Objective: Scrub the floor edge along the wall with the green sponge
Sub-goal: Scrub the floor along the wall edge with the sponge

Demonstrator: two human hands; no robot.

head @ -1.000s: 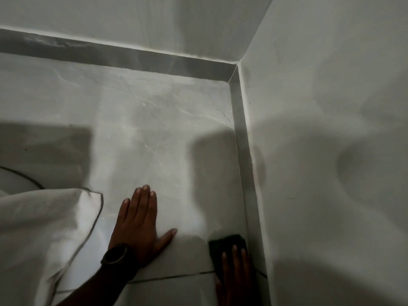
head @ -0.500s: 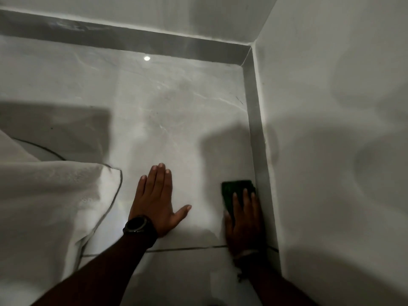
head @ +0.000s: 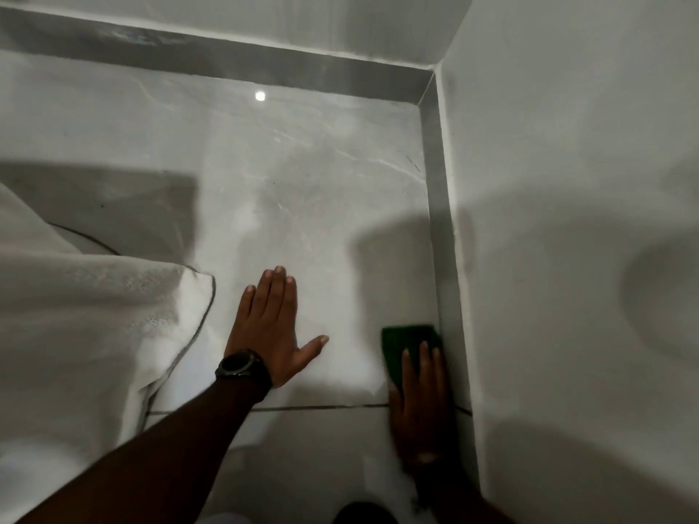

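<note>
A green sponge (head: pixel 401 340) lies flat on the pale marble floor, its right side against the grey skirting strip (head: pixel 438 221) at the foot of the right wall. My right hand (head: pixel 421 395) presses down on the sponge's near half, fingers stretched forward over it. My left hand (head: pixel 270 327) rests palm-down on the floor to the left, fingers together, thumb spread, holding nothing. A black watch (head: pixel 240 366) is on that wrist.
A white cloth (head: pixel 87 327) with a dark edge seam is heaped at the left. The white right wall (head: pixel 567 221) and the far wall meet in a corner at the upper right. A dark grout line (head: pixel 321 407) crosses the floor under my wrists.
The sponge and my right hand have slid forward along the skirting, past the grout line. My left hand stays planted on the floor. The camera has tilted so that more of both arms shows.
</note>
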